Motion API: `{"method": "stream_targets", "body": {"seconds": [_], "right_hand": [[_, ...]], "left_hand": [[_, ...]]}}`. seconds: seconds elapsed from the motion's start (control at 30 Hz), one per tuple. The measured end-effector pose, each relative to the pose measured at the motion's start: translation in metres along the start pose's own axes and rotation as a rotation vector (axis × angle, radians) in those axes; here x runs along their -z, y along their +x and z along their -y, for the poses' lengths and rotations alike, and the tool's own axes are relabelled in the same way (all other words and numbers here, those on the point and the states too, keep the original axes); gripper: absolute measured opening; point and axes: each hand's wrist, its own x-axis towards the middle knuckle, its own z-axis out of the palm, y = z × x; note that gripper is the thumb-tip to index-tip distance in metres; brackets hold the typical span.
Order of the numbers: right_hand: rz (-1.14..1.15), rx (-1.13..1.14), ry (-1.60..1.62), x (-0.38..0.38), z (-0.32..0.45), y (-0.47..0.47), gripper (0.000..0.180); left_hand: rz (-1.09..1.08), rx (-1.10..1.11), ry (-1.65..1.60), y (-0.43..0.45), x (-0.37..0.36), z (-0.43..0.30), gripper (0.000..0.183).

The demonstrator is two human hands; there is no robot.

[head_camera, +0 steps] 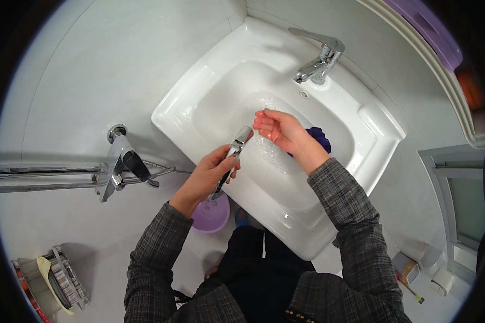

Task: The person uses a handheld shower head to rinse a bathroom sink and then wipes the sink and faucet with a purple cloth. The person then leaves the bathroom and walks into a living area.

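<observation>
My left hand (204,177) is closed around the handle of a chrome hand shower (238,141), its head end tilted up over the front left side of a white washbasin (210,91). Just right of the shower head, my right hand (281,129) hangs over the bowl. Its palm is turned up, the fingers are loosely curled and look wet, and nothing lies in them. Bubbling water (270,155) shows in the bowl below. A dark purple cloth (320,139) lies in the bowl, partly hidden behind my right wrist.
A chrome basin tap (317,66) rises from the back rim. A wall-mounted shower mixer (125,161) with a metal hose juts out at left. On the floor stands a purple basin (212,216). A purple container (428,30) rests on a shelf at upper right.
</observation>
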Motion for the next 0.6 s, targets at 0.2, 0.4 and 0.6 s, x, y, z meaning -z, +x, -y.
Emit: {"method": "stream_targets", "body": {"seconds": [0.2,0.4,0.6], "right_hand": [[-0.054,0.466,-1.534,0.075,-0.006,-0.021,0.028],[-0.191,0.145,-1.984,0.072,-0.016,-0.007,0.049],[-0.895,0.851,-1.378,-0.018,0.018,0.095,0.045]], "left_hand": [[-0.066,-0.078,-0.011,-0.009,0.028,-0.014,0.022],[-0.054,-0.106,-0.025,-0.020,0.059,-0.027,0.016],[-0.119,-0.136,-0.090,-0.025,0.099,-0.037,0.030]]}}
